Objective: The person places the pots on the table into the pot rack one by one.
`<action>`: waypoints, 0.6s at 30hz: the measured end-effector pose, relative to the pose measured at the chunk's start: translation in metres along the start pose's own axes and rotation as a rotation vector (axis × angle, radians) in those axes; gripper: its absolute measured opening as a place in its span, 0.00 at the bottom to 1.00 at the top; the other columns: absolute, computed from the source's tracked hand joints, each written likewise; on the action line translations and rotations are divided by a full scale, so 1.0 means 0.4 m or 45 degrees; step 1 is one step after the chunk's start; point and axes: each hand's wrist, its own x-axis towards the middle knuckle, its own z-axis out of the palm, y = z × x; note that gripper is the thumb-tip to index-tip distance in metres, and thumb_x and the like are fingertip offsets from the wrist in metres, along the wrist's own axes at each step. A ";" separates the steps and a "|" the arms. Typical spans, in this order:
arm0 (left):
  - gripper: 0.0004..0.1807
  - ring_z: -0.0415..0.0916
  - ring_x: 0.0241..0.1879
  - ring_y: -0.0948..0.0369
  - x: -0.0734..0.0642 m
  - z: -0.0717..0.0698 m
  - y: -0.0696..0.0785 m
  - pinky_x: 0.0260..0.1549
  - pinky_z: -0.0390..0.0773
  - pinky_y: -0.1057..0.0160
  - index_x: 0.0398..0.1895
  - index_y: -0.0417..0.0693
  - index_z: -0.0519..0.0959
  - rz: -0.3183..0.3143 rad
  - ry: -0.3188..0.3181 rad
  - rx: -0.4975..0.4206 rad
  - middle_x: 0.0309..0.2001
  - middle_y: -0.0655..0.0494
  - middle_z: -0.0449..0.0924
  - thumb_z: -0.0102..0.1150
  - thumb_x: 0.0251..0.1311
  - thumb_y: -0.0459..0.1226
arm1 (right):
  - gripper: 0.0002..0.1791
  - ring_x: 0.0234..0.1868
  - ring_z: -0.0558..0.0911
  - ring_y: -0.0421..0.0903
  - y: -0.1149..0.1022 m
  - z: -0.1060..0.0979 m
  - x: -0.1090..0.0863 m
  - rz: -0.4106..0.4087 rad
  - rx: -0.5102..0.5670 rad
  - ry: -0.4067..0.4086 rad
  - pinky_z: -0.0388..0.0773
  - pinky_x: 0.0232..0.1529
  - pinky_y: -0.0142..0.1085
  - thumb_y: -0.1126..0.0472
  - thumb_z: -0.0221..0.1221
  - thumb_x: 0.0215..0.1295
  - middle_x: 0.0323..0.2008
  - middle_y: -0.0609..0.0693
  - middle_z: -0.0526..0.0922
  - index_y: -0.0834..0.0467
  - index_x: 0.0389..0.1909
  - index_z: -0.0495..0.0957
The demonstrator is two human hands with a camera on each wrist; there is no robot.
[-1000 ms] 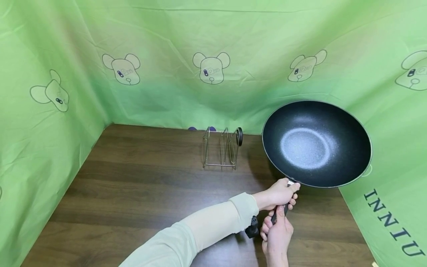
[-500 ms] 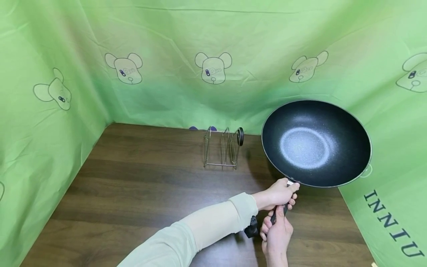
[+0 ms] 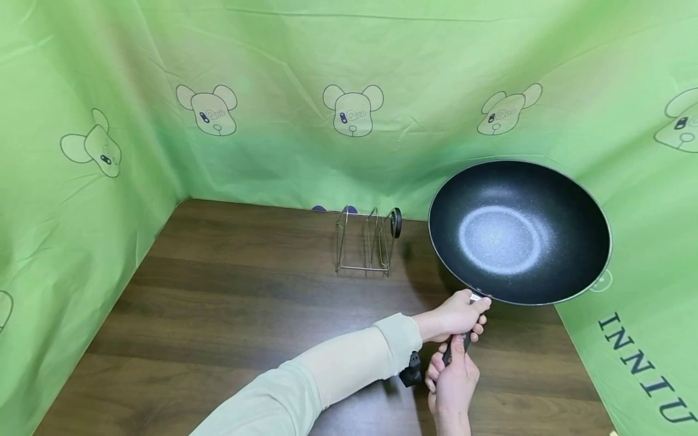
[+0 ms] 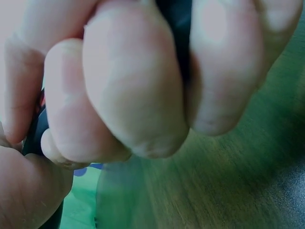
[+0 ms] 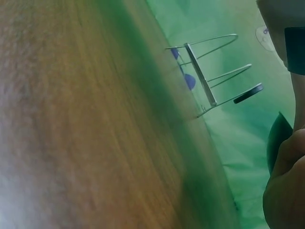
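Note:
A large black wok with a pale worn-looking ring on its base is tilted so its inside faces me, at the right of the head view. My left hand grips its black handle close to the pan, thumb laid along the top. Lower down, my right hand holds the handle's end. In the left wrist view, curled fingers fill the foreground and hide much of the handle. The right wrist view shows part of a hand at its right edge, with a sliver of dark wok beside it.
A wire rack with a black disc on its right side stands at the back of the wooden table. Green cloth printed with bear heads walls the table at the back and both sides.
The head view has shifted slightly, so the rack and cloth sit a little further right. Both hands keep their grip on the handle, and the wok has barely moved.

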 end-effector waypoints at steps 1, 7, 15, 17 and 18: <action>0.12 0.60 0.13 0.65 0.000 0.000 0.000 0.08 0.63 0.72 0.33 0.43 0.68 -0.001 -0.002 -0.002 0.18 0.57 0.64 0.49 0.77 0.38 | 0.27 0.07 0.56 0.34 0.000 0.000 0.000 0.000 -0.001 0.000 0.41 0.11 0.36 0.39 0.48 0.76 0.11 0.42 0.61 0.57 0.26 0.70; 0.10 0.60 0.13 0.65 0.001 -0.002 0.003 0.09 0.63 0.72 0.36 0.44 0.67 0.002 -0.012 -0.006 0.19 0.57 0.64 0.48 0.78 0.39 | 0.26 0.07 0.57 0.34 0.000 0.003 0.000 -0.014 -0.009 -0.003 0.42 0.10 0.36 0.40 0.48 0.76 0.11 0.42 0.61 0.57 0.27 0.70; 0.10 0.60 0.13 0.65 -0.003 -0.003 0.010 0.09 0.63 0.71 0.37 0.44 0.66 -0.002 -0.014 0.030 0.19 0.57 0.64 0.48 0.78 0.39 | 0.27 0.07 0.57 0.34 -0.003 0.010 -0.004 -0.013 0.007 0.013 0.43 0.10 0.35 0.39 0.48 0.76 0.11 0.42 0.61 0.58 0.26 0.70; 0.10 0.60 0.12 0.65 -0.004 -0.003 0.012 0.09 0.63 0.71 0.38 0.44 0.66 -0.003 -0.012 0.048 0.19 0.58 0.64 0.48 0.78 0.40 | 0.27 0.07 0.57 0.34 -0.003 0.010 -0.004 -0.018 0.010 0.016 0.42 0.10 0.35 0.39 0.48 0.76 0.11 0.42 0.61 0.58 0.26 0.70; 0.10 0.60 0.12 0.64 -0.005 -0.003 0.013 0.09 0.63 0.71 0.37 0.45 0.66 -0.002 -0.011 0.059 0.19 0.58 0.64 0.49 0.78 0.40 | 0.27 0.07 0.57 0.34 -0.003 0.011 -0.004 -0.024 0.014 0.016 0.42 0.09 0.35 0.40 0.48 0.76 0.11 0.43 0.61 0.58 0.26 0.70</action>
